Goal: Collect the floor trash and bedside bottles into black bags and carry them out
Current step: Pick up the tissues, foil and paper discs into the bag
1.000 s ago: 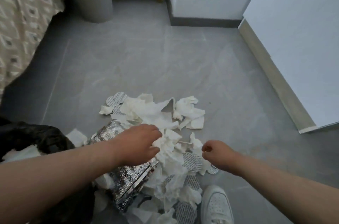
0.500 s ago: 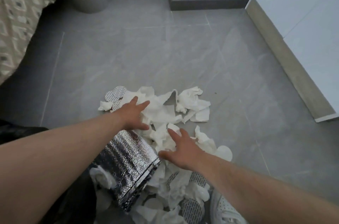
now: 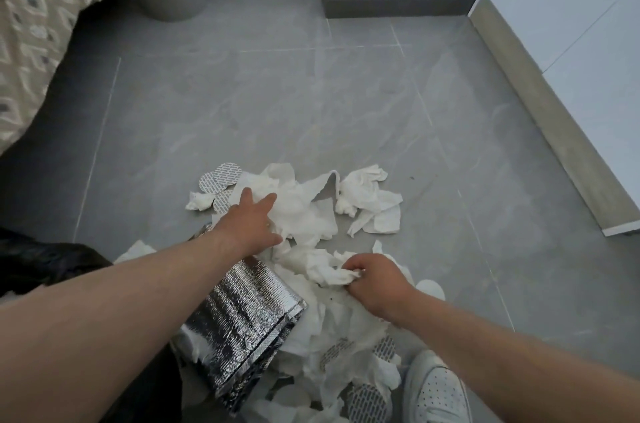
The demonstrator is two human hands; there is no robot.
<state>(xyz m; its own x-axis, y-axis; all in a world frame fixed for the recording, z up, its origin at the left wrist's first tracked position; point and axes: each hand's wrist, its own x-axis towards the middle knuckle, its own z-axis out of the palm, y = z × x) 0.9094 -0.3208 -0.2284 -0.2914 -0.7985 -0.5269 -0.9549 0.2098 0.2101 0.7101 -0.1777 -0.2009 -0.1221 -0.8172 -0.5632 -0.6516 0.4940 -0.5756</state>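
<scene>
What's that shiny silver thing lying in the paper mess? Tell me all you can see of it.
The silver foil bag looks like a crinkled, quilted metallic pouch, flat and roughly rectangular, with a folded seam along its lower right edge. It lies slanted on the grey floor among crumpled white tissues, some resting against its edges. The person's left forearm crosses above its upper end; whether they touch is unclear. Its contents are not visible.

Since half a second ago the right hand (image 3: pixel 375 284), then flat and open on the crumpled tissues (image 3: pixel 301 211), has curled shut around a wad, while the left hand (image 3: pixel 251 223) has spread farther across them.
</scene>
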